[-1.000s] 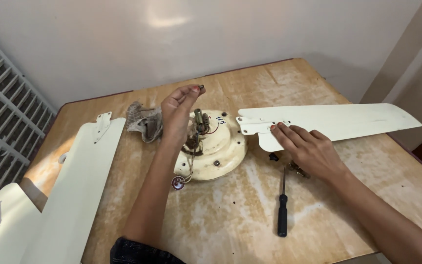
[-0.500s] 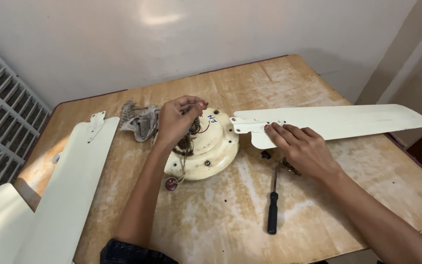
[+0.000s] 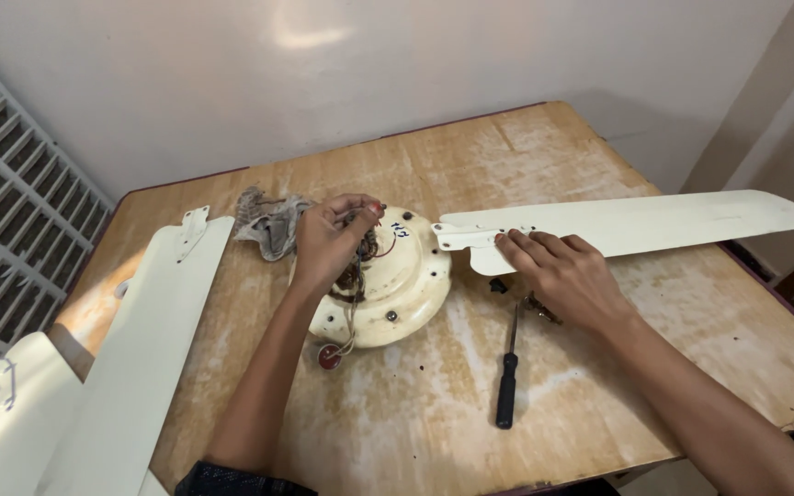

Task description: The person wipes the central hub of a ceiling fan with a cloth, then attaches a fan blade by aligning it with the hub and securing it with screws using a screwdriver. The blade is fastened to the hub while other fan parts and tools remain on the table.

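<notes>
Head view shows my left hand (image 3: 334, 241) pinching the wires atop the cream ceiling-fan motor housing (image 3: 388, 285), which sits near the middle of the wooden table (image 3: 470, 156). My right hand (image 3: 558, 274) lies flat, fingers spread, pressing the bracket end of 1 fan blade (image 3: 636, 223). That blade's long axis runs toward the table's right edge, its tip overhanging it. I judge the work partway: this blade meets the housing, while 2 more blades (image 3: 140, 340) lie loose along the left edge. A black-handled screwdriver (image 3: 507, 372) rests toward the near edge, and a grey rag (image 3: 268, 225) lies beside the housing.
</notes>
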